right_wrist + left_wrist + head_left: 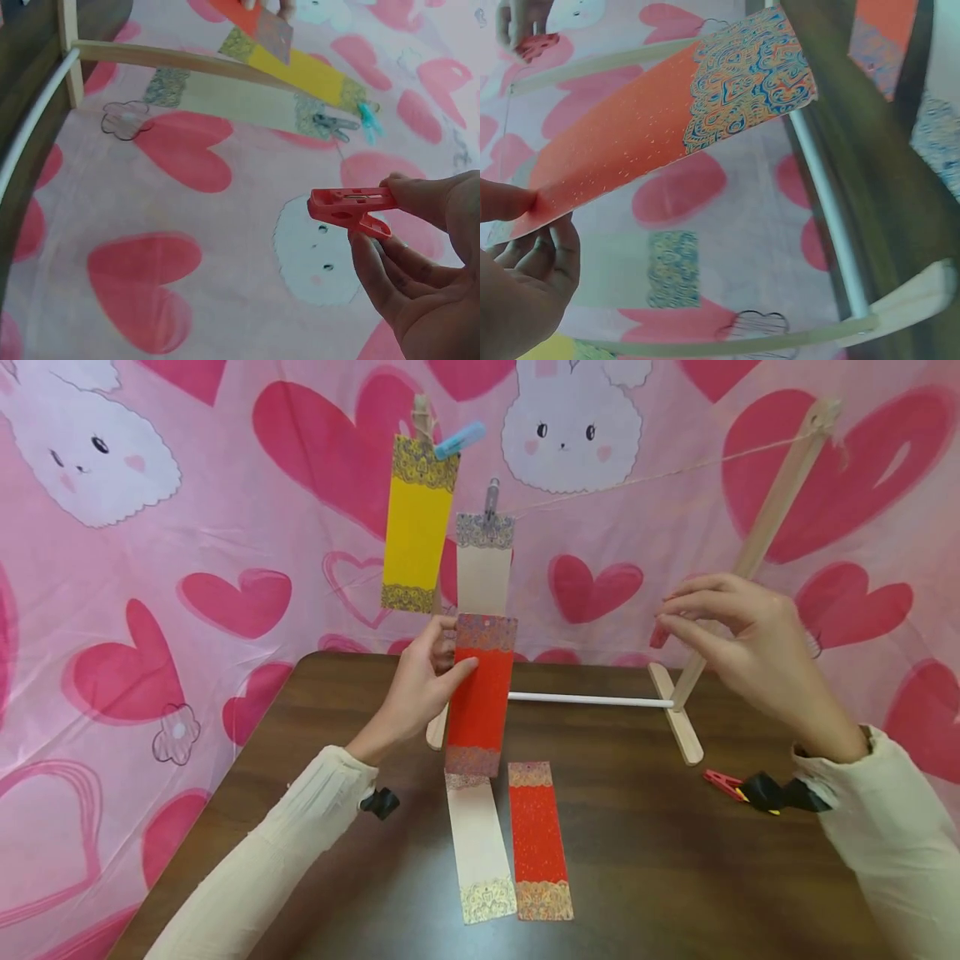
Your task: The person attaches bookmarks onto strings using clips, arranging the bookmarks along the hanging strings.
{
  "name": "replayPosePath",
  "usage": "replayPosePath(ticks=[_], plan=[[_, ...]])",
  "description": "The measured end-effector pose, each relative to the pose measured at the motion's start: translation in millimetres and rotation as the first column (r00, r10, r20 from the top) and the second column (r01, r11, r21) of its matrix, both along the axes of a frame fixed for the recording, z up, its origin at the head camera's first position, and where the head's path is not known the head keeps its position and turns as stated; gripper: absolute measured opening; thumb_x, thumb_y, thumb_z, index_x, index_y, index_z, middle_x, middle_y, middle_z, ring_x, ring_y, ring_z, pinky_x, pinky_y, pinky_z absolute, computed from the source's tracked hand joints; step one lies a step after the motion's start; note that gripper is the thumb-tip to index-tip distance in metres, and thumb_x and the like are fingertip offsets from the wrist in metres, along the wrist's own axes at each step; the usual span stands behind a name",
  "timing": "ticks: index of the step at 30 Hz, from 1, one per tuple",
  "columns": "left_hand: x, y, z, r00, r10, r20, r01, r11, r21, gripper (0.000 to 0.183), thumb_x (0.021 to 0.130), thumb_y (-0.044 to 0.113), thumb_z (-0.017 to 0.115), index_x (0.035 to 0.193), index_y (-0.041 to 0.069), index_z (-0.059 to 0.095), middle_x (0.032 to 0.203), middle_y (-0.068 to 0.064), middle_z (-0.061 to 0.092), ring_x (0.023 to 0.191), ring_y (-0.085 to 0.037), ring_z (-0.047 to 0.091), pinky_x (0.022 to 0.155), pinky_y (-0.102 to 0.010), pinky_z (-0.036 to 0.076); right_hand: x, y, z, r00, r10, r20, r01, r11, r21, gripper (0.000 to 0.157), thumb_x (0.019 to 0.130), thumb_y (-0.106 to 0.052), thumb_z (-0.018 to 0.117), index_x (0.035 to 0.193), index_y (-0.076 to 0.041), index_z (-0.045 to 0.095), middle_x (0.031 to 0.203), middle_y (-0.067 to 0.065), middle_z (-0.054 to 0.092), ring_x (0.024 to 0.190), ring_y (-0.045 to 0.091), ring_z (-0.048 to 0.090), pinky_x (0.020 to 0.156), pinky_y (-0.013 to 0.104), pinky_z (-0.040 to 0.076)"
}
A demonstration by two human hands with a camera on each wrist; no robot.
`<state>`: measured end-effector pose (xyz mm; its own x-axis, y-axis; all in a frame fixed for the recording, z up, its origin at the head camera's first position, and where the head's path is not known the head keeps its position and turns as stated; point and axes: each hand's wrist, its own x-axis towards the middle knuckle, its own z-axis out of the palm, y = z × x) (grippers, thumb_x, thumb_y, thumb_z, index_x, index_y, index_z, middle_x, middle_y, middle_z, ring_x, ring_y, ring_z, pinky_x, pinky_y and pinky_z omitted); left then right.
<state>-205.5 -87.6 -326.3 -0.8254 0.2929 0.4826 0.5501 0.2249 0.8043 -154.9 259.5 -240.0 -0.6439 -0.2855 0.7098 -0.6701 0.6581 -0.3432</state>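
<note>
My left hand (422, 675) pinches a red paper strip (480, 710) with patterned ends between thumb and fingers, holding it upright above the table. In the right wrist view, a red clothespin (351, 202) is pinched between the thumb and fingers of my right hand (427, 255). That hand is raised near the right wooden post (787, 497), below the string (660, 475). Behind the held strip hangs a white strip (483, 581) under a grey clothespin (491, 497). To its left a yellow strip (416, 535) hangs by a light-blue clothespin (459, 439).
A white strip (480, 835) and another red strip (537, 835) lie on the brown table (637, 868). By my right sleeve lie a red clothespin (722, 782) and something yellow, partly hidden. A white rod (592, 699) runs low between the stand's wooden feet (678, 727).
</note>
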Motion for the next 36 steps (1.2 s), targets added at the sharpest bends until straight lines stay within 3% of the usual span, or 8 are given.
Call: replayPosePath(ticks=[4,8,10,17,22,27,33,36], plan=[[-11.0,10.1,13.4,0.999,-0.024,-0.047,0.024,1.000,0.002,0.038,0.093,0.004,0.068,0.126,0.004,0.048,0.075,-0.010,0.054,0.064,-0.018,0.047,0.063,-0.028,0.044,-10.4,-8.6,13.0,1.000,-0.008,-0.008,0.008,1.000,0.020,0.038,0.080,0.006,0.079,0.115,-0.008,0.074,0.098,0.001,0.069,0.094,0.004,0.059,0.084,0.011,0.043],[-24.7,23.2,25.3,0.997,-0.062,-0.047,0.064,0.997,0.036,0.037,0.094,0.003,0.066,0.126,0.003,0.048,0.084,-0.010,0.061,0.071,-0.017,0.055,0.072,-0.027,0.050,-20.0,-18.9,27.3,1.000,0.002,-0.030,-0.002,1.000,0.010,0.043,0.080,0.007,0.079,0.120,-0.005,0.070,0.096,0.006,0.064,0.093,0.006,0.056,0.085,0.010,0.044],[-31.6,30.1,30.0,0.998,-0.057,-0.035,0.059,0.997,0.046,0.038,0.094,0.003,0.066,0.127,0.003,0.048,0.081,-0.011,0.058,0.072,-0.017,0.056,0.073,-0.028,0.050,-25.3,-24.1,33.6,0.999,0.004,-0.046,-0.004,1.000,0.002,0.038,0.081,0.007,0.077,0.117,-0.003,0.071,0.096,0.007,0.063,0.094,0.006,0.054,0.085,0.012,0.043],[-50.1,53.0,42.5,0.998,-0.066,0.017,0.063,0.993,0.101,0.034,0.093,0.004,0.068,0.123,0.000,0.052,0.094,-0.017,0.070,0.085,-0.025,0.069,0.083,-0.033,0.056,-43.4,-45.5,55.5,0.991,0.033,-0.130,-0.036,0.999,-0.021,0.017,0.090,0.008,0.066,0.106,0.007,0.071,0.090,0.003,0.058,0.099,-0.001,0.049,0.079,0.019,0.033],[-61.7,66.0,50.6,0.994,-0.085,0.065,0.070,0.977,0.200,0.034,0.093,0.001,0.067,0.122,-0.001,0.051,0.075,-0.010,0.062,0.079,-0.020,0.062,0.079,-0.029,0.051,-60.3,-57.6,68.3,0.988,0.037,-0.149,-0.038,0.999,-0.001,0.017,0.095,0.002,0.062,0.109,0.005,0.070,0.090,0.009,0.059,0.095,0.000,0.051,0.084,0.020,0.033],[-70.5,75.0,56.3,0.996,-0.066,0.060,0.052,0.975,0.215,0.033,0.093,0.000,0.067,0.122,-0.003,0.052,0.064,-0.003,0.052,0.074,-0.014,0.054,0.073,-0.025,0.045,-79.8,-68.3,76.3,0.986,0.029,-0.165,-0.030,1.000,-0.002,0.017,0.097,-0.004,0.061,0.109,0.002,0.071,0.094,0.004,0.058,0.089,0.005,0.057,0.086,0.018,0.040],[-76.5,81.4,56.5,0.998,-0.031,0.060,0.019,0.980,0.197,0.031,0.092,-0.001,0.068,0.119,-0.004,0.054,0.059,0.000,0.043,0.067,-0.012,0.045,0.065,-0.024,0.039,-96.9,-87.1,84.7,0.981,0.049,-0.188,-0.045,0.999,0.022,0.015,0.098,-0.005,0.060,0.104,0.003,0.071,0.095,0.007,0.061,0.090,0.011,0.060,0.085,0.016,0.043],[-77.4,81.0,55.2,0.997,-0.025,0.073,0.010,0.979,0.203,0.030,0.092,-0.002,0.068,0.119,-0.003,0.055,0.065,-0.004,0.056,0.069,-0.010,0.051,0.066,-0.023,0.043,-107.0,-96.6,88.7,0.980,0.070,-0.187,-0.061,0.997,0.055,0.015,0.098,-0.006,0.059,0.103,0.003,0.070,0.095,0.011,0.061,0.089,0.012,0.059,0.085,0.016,0.043]])
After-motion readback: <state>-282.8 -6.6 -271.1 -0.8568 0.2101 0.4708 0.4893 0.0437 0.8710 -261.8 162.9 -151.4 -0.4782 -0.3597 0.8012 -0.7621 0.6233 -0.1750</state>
